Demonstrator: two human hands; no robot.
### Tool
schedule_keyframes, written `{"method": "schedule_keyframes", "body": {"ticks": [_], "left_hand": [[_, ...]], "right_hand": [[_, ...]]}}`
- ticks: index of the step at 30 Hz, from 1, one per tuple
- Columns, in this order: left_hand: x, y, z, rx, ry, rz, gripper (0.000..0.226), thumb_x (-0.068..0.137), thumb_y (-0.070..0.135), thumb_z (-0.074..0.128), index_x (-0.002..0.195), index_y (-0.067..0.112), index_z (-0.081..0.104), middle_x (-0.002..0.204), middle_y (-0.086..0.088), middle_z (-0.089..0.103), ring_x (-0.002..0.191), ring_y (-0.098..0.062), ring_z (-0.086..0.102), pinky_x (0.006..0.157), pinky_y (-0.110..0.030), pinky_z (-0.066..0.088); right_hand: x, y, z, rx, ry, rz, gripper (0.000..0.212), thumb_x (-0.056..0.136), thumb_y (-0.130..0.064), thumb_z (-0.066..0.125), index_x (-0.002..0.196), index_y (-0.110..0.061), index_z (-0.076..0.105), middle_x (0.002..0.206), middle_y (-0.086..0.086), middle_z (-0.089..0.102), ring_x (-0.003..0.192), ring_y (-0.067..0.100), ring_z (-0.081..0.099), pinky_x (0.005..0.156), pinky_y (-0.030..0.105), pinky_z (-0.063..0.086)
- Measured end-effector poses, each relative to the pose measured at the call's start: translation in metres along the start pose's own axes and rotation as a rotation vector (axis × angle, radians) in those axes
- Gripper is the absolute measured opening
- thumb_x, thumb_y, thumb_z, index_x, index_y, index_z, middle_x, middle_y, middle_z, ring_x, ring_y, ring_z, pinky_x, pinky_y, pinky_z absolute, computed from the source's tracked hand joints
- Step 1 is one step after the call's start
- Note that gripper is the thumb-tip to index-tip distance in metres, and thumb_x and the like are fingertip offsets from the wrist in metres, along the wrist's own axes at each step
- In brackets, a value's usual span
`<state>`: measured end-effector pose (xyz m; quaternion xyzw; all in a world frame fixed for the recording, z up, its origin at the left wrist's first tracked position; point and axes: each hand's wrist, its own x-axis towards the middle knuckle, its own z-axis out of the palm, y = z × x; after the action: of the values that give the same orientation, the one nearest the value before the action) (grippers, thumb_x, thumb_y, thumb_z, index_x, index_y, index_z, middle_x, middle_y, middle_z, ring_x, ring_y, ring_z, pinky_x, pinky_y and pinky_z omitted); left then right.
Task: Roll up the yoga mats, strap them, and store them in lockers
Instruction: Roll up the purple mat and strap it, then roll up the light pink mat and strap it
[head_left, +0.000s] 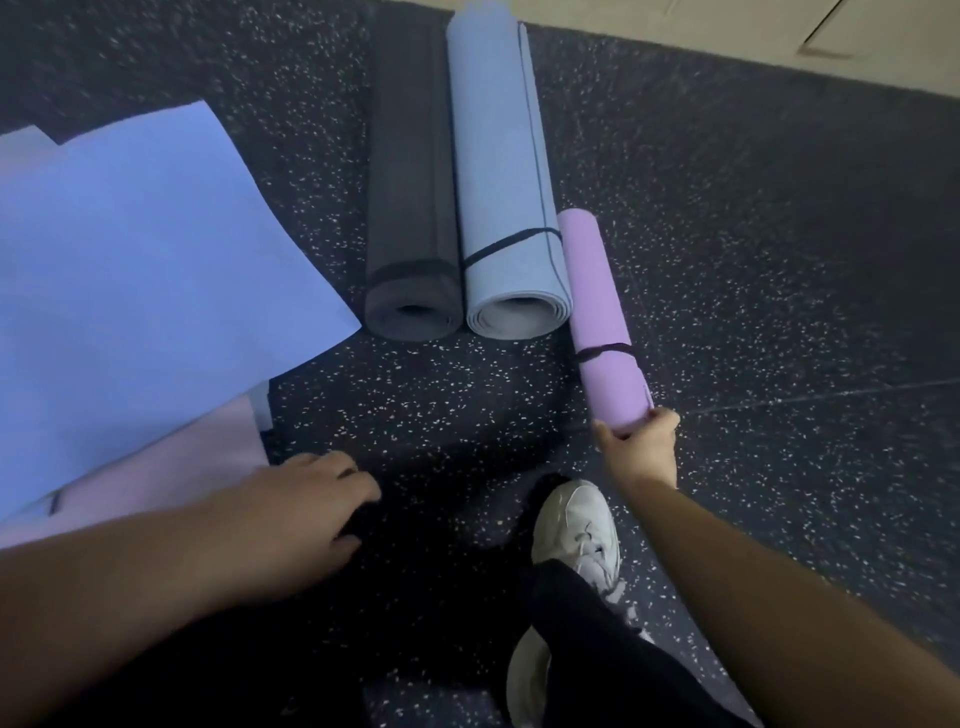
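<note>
A rolled purple mat (602, 317) with a black strap around it lies on the dark speckled floor, and my right hand (641, 441) grips its near end. Beside it to the left lie a rolled grey-blue mat (506, 208), also strapped, and a rolled black mat (410, 208). A blue mat (140, 260) lies unrolled at the left, over a flat pink mat (171, 467). My left hand (317, 499) hovers over the floor near the pink mat's corner, fingers loosely curled and holding nothing.
My white shoe (576, 525) and black trouser leg stand on the floor between my arms. A pale floor strip (727, 36) runs along the top right. No lockers are in view.
</note>
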<state>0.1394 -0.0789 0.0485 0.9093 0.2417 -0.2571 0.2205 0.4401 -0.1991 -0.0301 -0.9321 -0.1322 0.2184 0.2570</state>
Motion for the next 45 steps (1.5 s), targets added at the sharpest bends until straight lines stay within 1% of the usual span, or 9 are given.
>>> {"method": "schedule_keyframes", "body": {"ticks": [6, 14, 21, 25, 28, 35, 39, 42, 45], "left_hand": [[0.029, -0.008, 0.035, -0.003, -0.083, 0.079, 0.048, 0.096, 0.041, 0.044, 0.142, 0.033, 0.03, 0.142, 0.01, 0.032, 0.13, -0.011, 0.033, 0.106, -0.029, 0.035], [0.033, -0.07, 0.058, 0.048, -0.085, -0.06, 0.046, 0.096, 0.038, 0.044, 0.14, 0.029, 0.033, 0.142, 0.006, 0.031, 0.128, -0.014, 0.038, 0.103, -0.031, 0.038], [0.025, -0.107, 0.073, 0.202, -0.168, -0.174, 0.047, 0.098, 0.033, 0.039, 0.144, 0.026, 0.027, 0.154, -0.003, 0.018, 0.137, -0.022, 0.029, 0.104, -0.034, 0.037], [0.025, -0.14, 0.093, 0.153, 0.042, -0.224, 0.055, 0.092, 0.03, 0.053, 0.143, 0.023, 0.036, 0.157, -0.01, 0.019, 0.144, -0.028, 0.02, 0.108, -0.041, 0.034], [0.018, -0.173, 0.108, 0.139, 0.304, -0.211, 0.067, 0.056, 0.015, 0.088, 0.118, 0.008, 0.064, 0.131, -0.025, 0.054, 0.121, -0.046, 0.052, 0.082, -0.058, 0.051], [-0.028, -0.245, 0.149, 0.121, 0.493, -0.429, 0.077, 0.066, 0.016, 0.082, 0.132, 0.011, 0.042, 0.135, -0.019, 0.044, 0.121, -0.044, 0.046, 0.072, -0.067, 0.045], [-0.038, -0.262, 0.146, 0.105, 0.427, -0.491, 0.101, 0.047, 0.019, 0.094, 0.132, 0.016, 0.041, 0.135, -0.022, 0.041, 0.117, -0.051, 0.047, 0.067, -0.067, 0.045], [-0.031, -0.26, 0.14, 0.16, 0.346, -0.487, 0.09, 0.05, 0.001, 0.083, 0.131, 0.011, 0.045, 0.134, -0.026, 0.046, 0.112, -0.059, 0.047, 0.065, -0.066, 0.047], [-0.026, -0.249, 0.13, 0.129, 0.381, -0.535, 0.071, 0.067, -0.008, 0.062, 0.135, 0.009, 0.049, 0.14, -0.019, 0.045, 0.122, -0.051, 0.041, 0.079, -0.06, 0.047]], "right_hand": [[0.017, 0.005, 0.021, -0.142, -0.047, 0.165, 0.064, 0.08, -0.015, 0.071, 0.127, 0.0, 0.03, 0.132, 0.025, 0.038, 0.112, 0.042, 0.049, 0.093, 0.045, 0.042], [0.007, 0.011, 0.039, -0.462, -0.112, 0.103, 0.057, 0.089, -0.017, 0.055, 0.138, -0.004, 0.028, 0.151, 0.017, 0.017, 0.121, 0.043, 0.044, 0.098, 0.046, 0.038], [-0.018, 0.003, 0.062, -0.694, -0.045, 0.068, 0.082, 0.083, -0.032, 0.063, 0.145, -0.019, 0.011, 0.155, 0.007, 0.007, 0.142, 0.03, 0.011, 0.11, 0.045, 0.026], [-0.037, -0.009, 0.083, -0.775, -0.178, -0.11, 0.087, 0.087, -0.033, 0.056, 0.151, -0.017, 0.0, 0.159, 0.007, -0.006, 0.146, 0.028, -0.007, 0.117, 0.046, 0.011], [-0.058, -0.023, 0.097, -0.828, -0.309, -0.316, 0.088, 0.087, -0.029, 0.055, 0.152, -0.017, -0.002, 0.16, 0.006, -0.01, 0.146, 0.026, -0.012, 0.119, 0.044, 0.006], [-0.101, -0.047, 0.123, -0.669, -0.579, -0.635, 0.079, 0.087, -0.022, 0.058, 0.151, -0.017, 0.012, 0.158, 0.004, 0.008, 0.145, 0.024, 0.011, 0.118, 0.035, 0.017], [-0.113, -0.046, 0.128, -0.605, -0.649, -0.676, 0.075, 0.089, -0.02, 0.057, 0.151, -0.019, 0.014, 0.154, 0.0, 0.018, 0.141, 0.019, 0.023, 0.113, 0.028, 0.023], [-0.117, -0.04, 0.131, -0.616, -0.687, -0.679, 0.074, 0.09, -0.022, 0.057, 0.15, -0.02, 0.014, 0.153, -0.001, 0.02, 0.139, 0.018, 0.027, 0.111, 0.026, 0.024], [-0.117, -0.039, 0.135, -0.675, -0.735, -0.727, 0.073, 0.091, -0.025, 0.056, 0.15, -0.021, 0.013, 0.153, -0.003, 0.019, 0.138, 0.016, 0.028, 0.111, 0.024, 0.025]]}}
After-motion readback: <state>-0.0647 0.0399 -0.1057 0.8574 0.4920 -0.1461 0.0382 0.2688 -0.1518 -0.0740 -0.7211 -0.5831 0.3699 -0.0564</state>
